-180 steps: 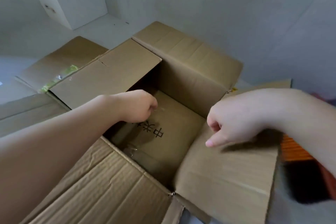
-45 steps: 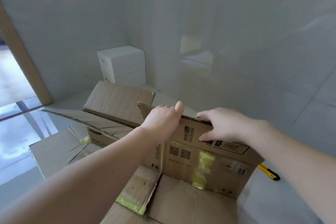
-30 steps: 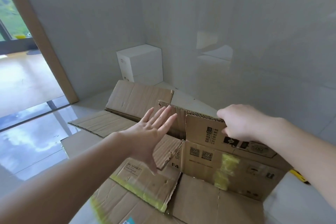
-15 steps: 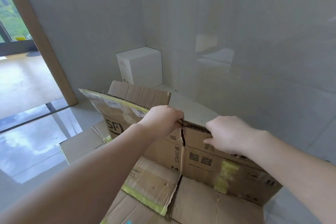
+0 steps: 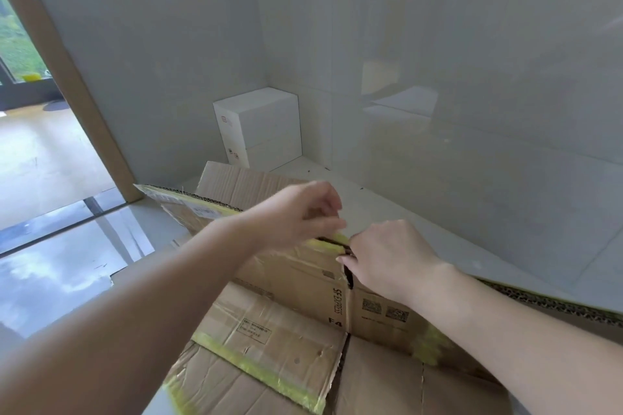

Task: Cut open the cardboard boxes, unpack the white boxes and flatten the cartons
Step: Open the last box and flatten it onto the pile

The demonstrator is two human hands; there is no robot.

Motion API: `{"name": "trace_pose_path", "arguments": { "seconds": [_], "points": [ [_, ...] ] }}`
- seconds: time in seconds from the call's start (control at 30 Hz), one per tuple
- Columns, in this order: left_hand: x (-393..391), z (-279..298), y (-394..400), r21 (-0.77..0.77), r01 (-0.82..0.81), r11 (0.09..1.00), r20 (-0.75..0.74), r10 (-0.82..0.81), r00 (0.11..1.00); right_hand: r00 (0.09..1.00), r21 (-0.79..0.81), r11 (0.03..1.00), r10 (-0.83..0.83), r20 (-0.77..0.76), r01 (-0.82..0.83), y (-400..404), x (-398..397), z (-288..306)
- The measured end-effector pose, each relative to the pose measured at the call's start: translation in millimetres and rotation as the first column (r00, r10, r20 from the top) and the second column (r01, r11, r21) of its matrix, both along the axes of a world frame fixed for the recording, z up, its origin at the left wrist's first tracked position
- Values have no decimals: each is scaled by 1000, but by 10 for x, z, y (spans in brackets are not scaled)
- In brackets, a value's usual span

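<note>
- Two bare hands up at the top edge of the brown corrugated cardboard carton [image 5: 303, 283], which is opened out in front of me with its printed panels standing upright.
- My left hand [image 5: 296, 216] has its fingers curled at the yellow-green tape strip [image 5: 332, 242] on the carton's top edge; looks like a pinch on it, blur makes the exact contact hard to read.
- My right hand [image 5: 387, 259] grips the top edge of the right panel, fingers curled over it, just beside the split between the two panels.
- Hands are close together, nearly touching at the split.
- Lower flaps of the carton lie flat towards me, with more yellow-green tape across them.
- White rectangular boxes [image 5: 259, 128], stacked, stand in the corner of the grey tiled walls, beyond the carton.
- Second flat piece of brown cardboard [image 5: 242, 177] sits behind the carton.
- Wooden door frame [image 5: 67, 77] at left, glossy floor [image 5: 57, 266] under it.
</note>
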State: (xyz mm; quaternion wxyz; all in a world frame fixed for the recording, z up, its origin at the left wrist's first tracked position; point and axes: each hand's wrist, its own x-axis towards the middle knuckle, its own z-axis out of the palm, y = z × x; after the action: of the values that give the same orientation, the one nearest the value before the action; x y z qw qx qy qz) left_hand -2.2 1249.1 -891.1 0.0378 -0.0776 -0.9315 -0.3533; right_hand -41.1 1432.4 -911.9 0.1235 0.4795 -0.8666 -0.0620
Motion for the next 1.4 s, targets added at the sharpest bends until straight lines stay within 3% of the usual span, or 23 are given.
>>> {"name": "trace_pose_path", "arguments": {
  "seconds": [0.1, 0.17, 0.23, 0.4, 0.5, 0.6, 0.67, 0.77, 0.87, 0.93, 1.0, 1.13, 1.27, 1.4],
  "points": [
    [-316, 116, -301, -333, -144, 932, 11, 156, 988, 999, -3, 1000, 12, 36, -12, 22, 23, 4],
    [-554, 108, -441, -563, -107, 820, 70, 176, 982, 999, -9, 1000, 30, 31, -29, 24, 56, -8],
    [-760, 38, -518, -676, -20, 737, 125, 142, 982, 999, -9, 999, 35, 24, -35, 47, 87, -33],
    [-953, -69, -648, -648, 15, 762, 236, 183, 954, 999, -9, 1000, 5, 36, -5, 67, 96, -64],
    [-857, 30, -699, -609, 116, 785, 248, 50, 968, 999, -8, 999, -34, 35, 34, 33, 4, -46],
    [-604, 177, -734, -431, 222, 875, 375, -50, 926, 995, -40, 995, -87, 40, 88, -17, -166, 14],
    [-448, 198, -704, -401, 314, 861, 422, -130, 897, 990, -51, 990, -127, 56, 130, -41, -284, 56],
    [-399, 81, -621, -614, 294, 733, 248, -174, 953, 985, -20, 987, -159, 72, 161, -81, -374, 52],
    [-449, -4, -589, -679, 183, 711, 98, -159, 982, 956, 14, 981, -194, 222, 196, -38, -406, 45],
    [-470, -40, -602, -708, 138, 693, 73, -122, 990, 867, 85, 962, -272, 417, 261, 77, -466, 90],
    [-497, -33, -583, -764, 84, 640, 32, -93, 995, 800, 193, 930, -367, 475, 313, 199, -494, 169],
    [-705, 275, -428, -825, -67, 561, -148, -101, 984, 846, 128, 907, -421, 327, 401, 372, -585, 482],
    [-1000, 962, -398, -789, -265, 555, -380, -101, 919, 916, -58, 915, -398, 40, 400, 380, -687, 1199],
    [-1039, 1330, -467, -726, -334, 601, -457, -59, 887, 909, -49, 921, -390, -143, 388, 270, -655, 1658]
  ]
}}
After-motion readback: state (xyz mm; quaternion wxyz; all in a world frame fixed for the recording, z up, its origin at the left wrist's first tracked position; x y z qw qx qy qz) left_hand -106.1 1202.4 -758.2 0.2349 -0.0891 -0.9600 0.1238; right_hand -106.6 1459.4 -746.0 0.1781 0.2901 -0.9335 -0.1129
